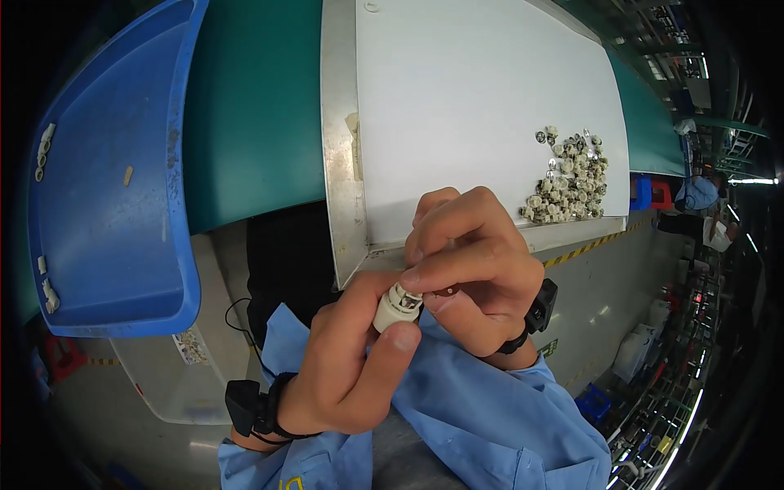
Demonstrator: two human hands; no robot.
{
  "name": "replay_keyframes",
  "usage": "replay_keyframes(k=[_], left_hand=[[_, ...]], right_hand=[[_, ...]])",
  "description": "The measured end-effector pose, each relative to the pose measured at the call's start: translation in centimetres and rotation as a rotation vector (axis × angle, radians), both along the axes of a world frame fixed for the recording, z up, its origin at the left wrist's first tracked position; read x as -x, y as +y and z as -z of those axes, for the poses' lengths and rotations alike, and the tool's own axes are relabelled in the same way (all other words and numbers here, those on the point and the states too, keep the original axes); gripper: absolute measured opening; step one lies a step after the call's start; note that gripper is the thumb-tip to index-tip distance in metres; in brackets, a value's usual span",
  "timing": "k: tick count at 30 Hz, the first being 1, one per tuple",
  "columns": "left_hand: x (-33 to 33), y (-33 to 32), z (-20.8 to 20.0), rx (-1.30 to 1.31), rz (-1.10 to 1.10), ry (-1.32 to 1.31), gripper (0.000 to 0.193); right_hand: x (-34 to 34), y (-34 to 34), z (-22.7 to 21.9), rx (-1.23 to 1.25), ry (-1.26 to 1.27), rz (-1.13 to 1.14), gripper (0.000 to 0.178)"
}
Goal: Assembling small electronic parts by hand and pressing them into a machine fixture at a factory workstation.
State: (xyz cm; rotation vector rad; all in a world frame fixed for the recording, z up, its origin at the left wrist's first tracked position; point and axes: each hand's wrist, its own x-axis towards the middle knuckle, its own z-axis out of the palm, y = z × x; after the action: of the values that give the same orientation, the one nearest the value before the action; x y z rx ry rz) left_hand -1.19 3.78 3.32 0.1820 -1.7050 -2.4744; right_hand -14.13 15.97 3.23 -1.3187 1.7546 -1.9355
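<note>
White plastic cylinder (397,307) pinched between curled left hand (351,367) and right hand (469,261).

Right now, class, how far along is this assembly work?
Done: a few white pieces lie in the blue bin. In hand: the left hand holds a white cylindrical part while the right hand works at its end. Left: a pile of small parts on the white tray.
</note>
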Motion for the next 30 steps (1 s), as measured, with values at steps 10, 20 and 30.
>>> replay_keyframes(k=[10, 20, 30], left_hand=[[0.7, -0.1, -0.9, 0.138, -0.072, 0.013, 0.028], [0.6, -0.1, -0.6, 0.268, -0.065, 0.013, 0.026], [0.8, 0.9, -0.6, 0.229, -0.131, -0.005, 0.022]], right_hand=[[-0.6, -1.0, -0.5, 0.043, 0.615, 0.338, 0.032], [-1.9, -1.1, 0.4, -0.12, 0.774, 0.487, 0.025], [-3.1, -1.5, 0.5, -0.025, 0.713, 0.567, 0.004]])
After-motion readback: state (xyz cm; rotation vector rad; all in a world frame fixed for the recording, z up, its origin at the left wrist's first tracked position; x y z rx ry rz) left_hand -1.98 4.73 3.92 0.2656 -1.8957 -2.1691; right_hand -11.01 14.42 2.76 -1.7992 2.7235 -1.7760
